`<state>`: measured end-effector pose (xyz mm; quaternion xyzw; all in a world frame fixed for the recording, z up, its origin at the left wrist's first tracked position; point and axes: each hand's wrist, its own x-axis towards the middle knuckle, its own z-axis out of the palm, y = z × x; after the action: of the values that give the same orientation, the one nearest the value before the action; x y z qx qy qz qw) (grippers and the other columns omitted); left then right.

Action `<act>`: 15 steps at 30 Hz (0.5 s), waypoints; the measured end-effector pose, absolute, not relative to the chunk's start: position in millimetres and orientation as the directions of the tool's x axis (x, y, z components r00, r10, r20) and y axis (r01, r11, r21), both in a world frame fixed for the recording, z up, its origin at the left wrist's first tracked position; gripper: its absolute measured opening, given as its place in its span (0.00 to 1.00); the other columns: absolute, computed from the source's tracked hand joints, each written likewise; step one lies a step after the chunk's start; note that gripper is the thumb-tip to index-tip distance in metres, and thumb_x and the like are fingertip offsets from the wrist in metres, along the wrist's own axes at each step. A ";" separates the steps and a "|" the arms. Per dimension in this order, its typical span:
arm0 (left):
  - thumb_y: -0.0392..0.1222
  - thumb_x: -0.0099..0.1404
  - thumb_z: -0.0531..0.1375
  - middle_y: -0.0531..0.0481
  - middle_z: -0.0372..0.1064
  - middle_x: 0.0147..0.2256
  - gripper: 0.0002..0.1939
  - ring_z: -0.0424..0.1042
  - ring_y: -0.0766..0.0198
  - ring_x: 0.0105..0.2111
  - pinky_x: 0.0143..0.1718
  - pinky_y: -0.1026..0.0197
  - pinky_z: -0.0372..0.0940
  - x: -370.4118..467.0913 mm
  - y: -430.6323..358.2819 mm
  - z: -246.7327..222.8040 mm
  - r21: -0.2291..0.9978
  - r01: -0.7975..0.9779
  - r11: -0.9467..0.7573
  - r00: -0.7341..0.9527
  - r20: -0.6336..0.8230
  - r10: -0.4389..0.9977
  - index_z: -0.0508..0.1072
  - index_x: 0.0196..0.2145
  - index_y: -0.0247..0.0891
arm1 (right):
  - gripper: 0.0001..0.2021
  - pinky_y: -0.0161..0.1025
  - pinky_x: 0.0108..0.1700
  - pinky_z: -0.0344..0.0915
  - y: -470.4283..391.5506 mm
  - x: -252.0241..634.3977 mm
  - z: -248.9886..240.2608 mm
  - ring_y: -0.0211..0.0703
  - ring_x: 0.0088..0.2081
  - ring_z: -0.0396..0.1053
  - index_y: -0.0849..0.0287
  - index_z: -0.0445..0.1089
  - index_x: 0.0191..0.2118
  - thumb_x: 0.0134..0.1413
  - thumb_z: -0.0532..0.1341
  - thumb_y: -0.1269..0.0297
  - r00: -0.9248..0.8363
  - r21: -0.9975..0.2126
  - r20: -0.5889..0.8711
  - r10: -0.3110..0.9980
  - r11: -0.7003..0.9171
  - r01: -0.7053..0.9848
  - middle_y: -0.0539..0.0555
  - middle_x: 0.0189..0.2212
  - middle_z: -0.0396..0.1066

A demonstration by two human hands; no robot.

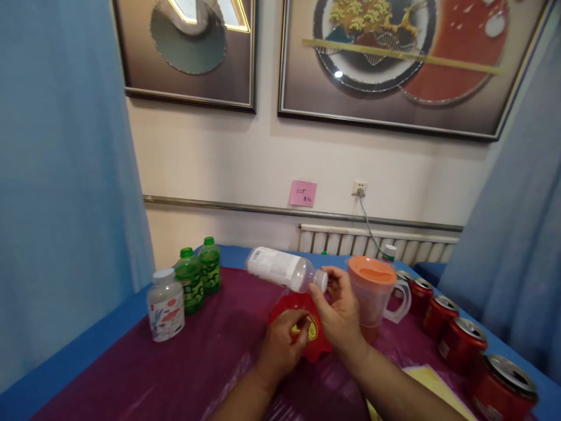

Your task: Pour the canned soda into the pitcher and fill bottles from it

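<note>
One clear plastic bottle with a white label is held up sideways near a scalloped red plastic dish, its white cap between the curled thumb and fingers of the right hand, probably because that narrow end suits a one-handed grip. The left hand is half closed over the dish; whether its fingertips pinch anything I cannot tell. Red metal cans stand in a row at the right, perhaps to leave the arms room.

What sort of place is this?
Probably a room indoors, though its exact use isn't clear: there's a radiator by the wall, a large framed picture and a blue curtain.
</note>
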<state>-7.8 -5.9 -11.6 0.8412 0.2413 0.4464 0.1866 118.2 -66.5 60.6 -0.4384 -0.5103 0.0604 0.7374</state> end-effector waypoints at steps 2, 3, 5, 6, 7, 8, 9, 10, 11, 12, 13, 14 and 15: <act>0.40 0.70 0.57 0.46 0.79 0.40 0.11 0.78 0.58 0.41 0.47 0.54 0.73 -11.4 -7.3 -5.9 0.440 0.248 -0.863 0.448 0.738 0.505 0.75 0.48 0.41 | 0.18 0.45 0.48 0.73 -69.8 142.3 37.3 0.47 0.46 0.74 0.55 0.66 0.52 0.60 0.66 0.56 0.529 -0.739 0.665 0.527 0.566 0.365 0.57 0.45 0.72; 0.40 0.70 0.58 0.45 0.78 0.43 0.14 0.77 0.56 0.43 0.49 0.52 0.72 -12.7 -7.0 -3.5 0.381 0.280 -0.881 0.410 0.783 0.468 0.73 0.51 0.41 | 0.18 0.44 0.46 0.73 -70.8 150.4 26.4 0.47 0.44 0.74 0.56 0.67 0.51 0.59 0.66 0.54 0.544 -0.751 0.653 0.528 0.546 0.371 0.57 0.44 0.73; 0.40 0.68 0.59 0.41 0.75 0.51 0.21 0.74 0.52 0.51 0.55 0.48 0.69 -14.5 -3.8 -0.4 0.263 0.384 -0.885 0.349 0.846 0.403 0.68 0.59 0.40 | 0.18 0.43 0.43 0.73 -71.9 160.5 7.8 0.46 0.41 0.75 0.56 0.68 0.49 0.59 0.66 0.52 0.566 -0.770 0.631 0.531 0.517 0.374 0.55 0.41 0.74; 0.39 0.68 0.60 0.39 0.72 0.55 0.25 0.71 0.49 0.55 0.58 0.45 0.66 -15.1 -1.1 0.4 0.210 0.439 -0.874 0.342 0.860 0.379 0.64 0.62 0.40 | 0.18 0.42 0.41 0.74 -72.1 163.4 0.2 0.46 0.40 0.75 0.56 0.69 0.48 0.58 0.66 0.51 0.576 -0.776 0.623 0.529 0.511 0.369 0.55 0.40 0.74; 0.38 0.67 0.60 0.37 0.68 0.59 0.29 0.67 0.47 0.59 0.60 0.43 0.63 -15.6 2.0 0.5 0.161 0.486 -0.859 0.355 0.862 0.363 0.61 0.65 0.40 | 0.19 0.41 0.40 0.74 -72.1 165.3 -6.2 0.45 0.38 0.75 0.57 0.69 0.48 0.58 0.67 0.50 0.586 -0.780 0.615 0.527 0.512 0.359 0.55 0.39 0.74; 0.37 0.67 0.60 0.36 0.64 0.63 0.32 0.64 0.46 0.62 0.62 0.41 0.60 -16.0 5.4 0.3 0.117 0.521 -0.845 0.385 0.852 0.356 0.58 0.66 0.40 | 0.19 0.40 0.39 0.74 -72.2 166.7 -11.4 0.45 0.37 0.75 0.57 0.70 0.47 0.57 0.67 0.50 0.595 -0.783 0.608 0.525 0.518 0.343 0.54 0.38 0.75; 0.36 0.66 0.60 0.36 0.62 0.64 0.34 0.61 0.45 0.64 0.63 0.40 0.58 -16.5 8.7 -0.3 0.080 0.543 -0.836 0.426 0.831 0.356 0.57 0.67 0.41 | 0.19 0.40 0.38 0.74 -72.6 167.5 -15.5 0.45 0.37 0.75 0.57 0.70 0.46 0.57 0.67 0.50 0.600 -0.786 0.601 0.528 0.527 0.323 0.54 0.37 0.75; 0.35 0.65 0.60 0.37 0.62 0.65 0.35 0.60 0.45 0.65 0.64 0.40 0.56 -16.9 11.7 -1.1 0.052 0.552 -0.832 0.469 0.806 0.361 0.56 0.68 0.41 | 0.18 0.40 0.38 0.74 -73.4 168.1 -18.5 0.45 0.36 0.75 0.57 0.70 0.46 0.56 0.68 0.51 0.599 -0.789 0.593 0.538 0.536 0.300 0.54 0.37 0.75; 0.34 0.64 0.60 0.38 0.63 0.65 0.36 0.60 0.45 0.65 0.64 0.40 0.54 -17.2 14.4 -1.8 0.033 0.554 -0.832 0.506 0.780 0.368 0.56 0.68 0.42 | 0.18 0.40 0.38 0.74 -74.7 168.4 -20.4 0.45 0.36 0.75 0.57 0.70 0.46 0.56 0.68 0.52 0.593 -0.793 0.585 0.553 0.542 0.276 0.54 0.37 0.75; 0.34 0.62 0.60 0.39 0.65 0.63 0.36 0.62 0.45 0.64 0.64 0.40 0.54 -17.3 16.4 -2.5 0.024 0.551 -0.834 0.533 0.759 0.374 0.57 0.67 0.42 | 0.17 0.40 0.39 0.74 -76.5 168.7 -21.4 0.45 0.36 0.76 0.57 0.70 0.46 0.57 0.68 0.53 0.584 -0.799 0.576 0.572 0.544 0.256 0.54 0.37 0.75; 0.34 0.62 0.60 0.40 0.67 0.62 0.36 0.63 0.46 0.63 0.64 0.40 0.53 -17.3 17.9 -2.9 0.020 0.547 -0.837 0.550 0.745 0.377 0.58 0.67 0.42 | 0.17 0.40 0.39 0.75 -78.7 168.9 -21.6 0.45 0.37 0.76 0.57 0.70 0.47 0.58 0.68 0.53 0.574 -0.806 0.568 0.591 0.541 0.241 0.54 0.38 0.75; 0.35 0.61 0.61 0.40 0.69 0.60 0.36 0.65 0.46 0.61 0.64 0.41 0.54 -17.0 18.9 -3.0 0.018 0.542 -0.840 0.558 0.740 0.376 0.59 0.66 0.42 | 0.16 0.41 0.40 0.75 -81.1 169.3 -21.0 0.45 0.38 0.76 0.56 0.70 0.48 0.59 0.67 0.54 0.564 -0.811 0.563 0.604 0.535 0.236 0.54 0.38 0.75; 0.35 0.61 0.61 0.40 0.70 0.59 0.35 0.67 0.47 0.60 0.64 0.42 0.54 -16.5 19.5 -3.0 0.017 0.536 -0.844 0.561 0.739 0.372 0.60 0.65 0.42 | 0.16 0.41 0.42 0.74 -83.7 169.9 -19.8 0.45 0.39 0.75 0.56 0.70 0.49 0.60 0.66 0.54 0.556 -0.814 0.562 0.612 0.527 0.243 0.54 0.39 0.75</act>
<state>-16.5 19.5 -3.0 0.8773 0.2587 0.3904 -0.1053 169.9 -83.7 -19.8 -0.4701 -0.4545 0.1235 0.7464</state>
